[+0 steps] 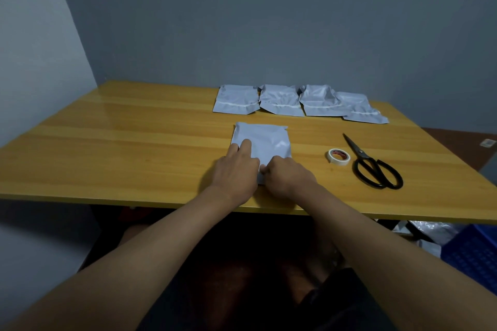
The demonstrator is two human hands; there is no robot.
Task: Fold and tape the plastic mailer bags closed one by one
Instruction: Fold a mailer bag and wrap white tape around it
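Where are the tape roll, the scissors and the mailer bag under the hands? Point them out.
tape roll (339,156), head view, on its white outer band.
scissors (361,154), head view, at the pivot.
mailer bag (269,140), head view, on its bare upper face.

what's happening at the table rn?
A person is working on one plastic mailer bag near the table's front edge. The left hand presses flat on it while the right hand pinches its near edge. Four more bags wait in a row behind. The tape roll and scissors lie untouched to the right.

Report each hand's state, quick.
Left hand: open, fingers pressing flat on the mailer bag.
Right hand: pinching the mailer bag's near edge.
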